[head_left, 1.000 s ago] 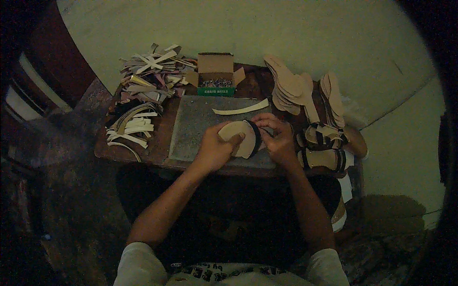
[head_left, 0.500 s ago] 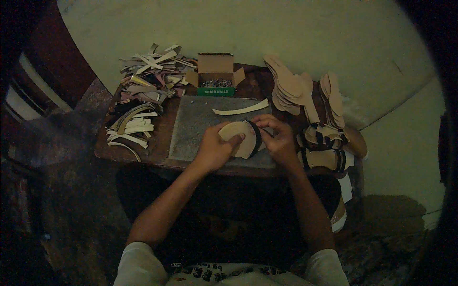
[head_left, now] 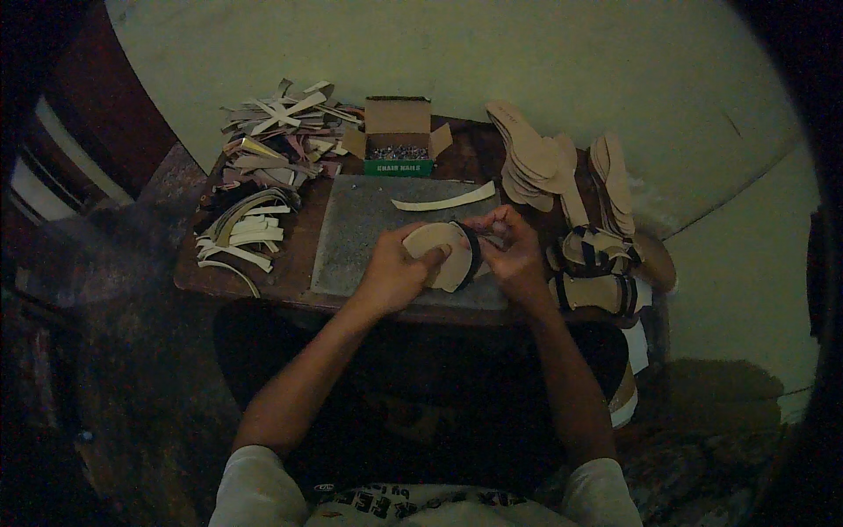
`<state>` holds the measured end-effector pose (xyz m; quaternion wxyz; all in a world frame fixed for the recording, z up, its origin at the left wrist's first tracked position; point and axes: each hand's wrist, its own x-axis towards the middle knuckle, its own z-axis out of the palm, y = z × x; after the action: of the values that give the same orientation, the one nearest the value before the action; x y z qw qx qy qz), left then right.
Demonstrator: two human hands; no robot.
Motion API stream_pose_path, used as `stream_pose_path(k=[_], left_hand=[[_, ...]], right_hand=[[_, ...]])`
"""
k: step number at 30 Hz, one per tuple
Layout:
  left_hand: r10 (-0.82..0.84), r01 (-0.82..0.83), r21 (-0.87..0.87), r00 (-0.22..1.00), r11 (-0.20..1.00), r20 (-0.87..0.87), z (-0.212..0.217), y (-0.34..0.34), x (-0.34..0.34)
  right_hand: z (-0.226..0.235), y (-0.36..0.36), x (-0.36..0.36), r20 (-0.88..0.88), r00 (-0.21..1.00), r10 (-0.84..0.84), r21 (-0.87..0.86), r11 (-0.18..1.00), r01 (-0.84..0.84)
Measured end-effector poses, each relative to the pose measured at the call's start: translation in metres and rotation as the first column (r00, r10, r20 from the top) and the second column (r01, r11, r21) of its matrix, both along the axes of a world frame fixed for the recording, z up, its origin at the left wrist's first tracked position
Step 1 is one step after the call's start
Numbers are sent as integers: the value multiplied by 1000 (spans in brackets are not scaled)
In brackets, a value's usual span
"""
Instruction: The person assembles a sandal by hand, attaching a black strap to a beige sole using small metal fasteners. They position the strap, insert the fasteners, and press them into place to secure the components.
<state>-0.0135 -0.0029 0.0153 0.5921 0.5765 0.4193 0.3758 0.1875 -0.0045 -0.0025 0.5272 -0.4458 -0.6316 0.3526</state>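
Observation:
In my left hand (head_left: 395, 270) I grip a tan sandal sole (head_left: 432, 239), its thumb lying across the top face. A black strap (head_left: 475, 256) runs across the sole's right part. My right hand (head_left: 516, 256) is closed at that strap, fingers bent and thumb beside its outer edge; the exact pinch point is partly hidden. Both hands are over a grey slab (head_left: 344, 237). Just beyond them a cream strip (head_left: 446, 201) rests on the slab.
An open green box of nails (head_left: 398, 158) stands behind the slab. Heaped strap pieces (head_left: 263, 167) cover the table's left side. Stacked tan soles (head_left: 529, 158) lie at the right rear, with more soles (head_left: 612, 180) beside them. Sandals with black straps (head_left: 593, 294) sit at the right edge.
The fingers of my right hand have curled and shifted slightly at the strap. My left hand and the sole have barely moved.

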Motion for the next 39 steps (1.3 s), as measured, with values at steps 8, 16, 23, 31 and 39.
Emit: stream_pose_path(k=[8,16,23,31,39], left_hand=[[-17,17,-1,998,1000,-59,2,1,-2],[-12,13,15,1000,1000,-27,-6,2,-2],[-15,14,-38,999,999,-35,4,-1,-2],[14,-14,28,1000,1000,6,-2,1,-1],[102,-102,18,995,995,17,-4,-1,3]], right_hand=[[13,-6,-1,117,991,71,-24,997,-69],[19,-8,-2,173,983,54,10,998,-56],[20,-8,1,127,990,62,-104,993,-49],[14,-6,-3,117,993,11,-32,999,-7],[1,3,0,308,946,-97,385,922,-31]])
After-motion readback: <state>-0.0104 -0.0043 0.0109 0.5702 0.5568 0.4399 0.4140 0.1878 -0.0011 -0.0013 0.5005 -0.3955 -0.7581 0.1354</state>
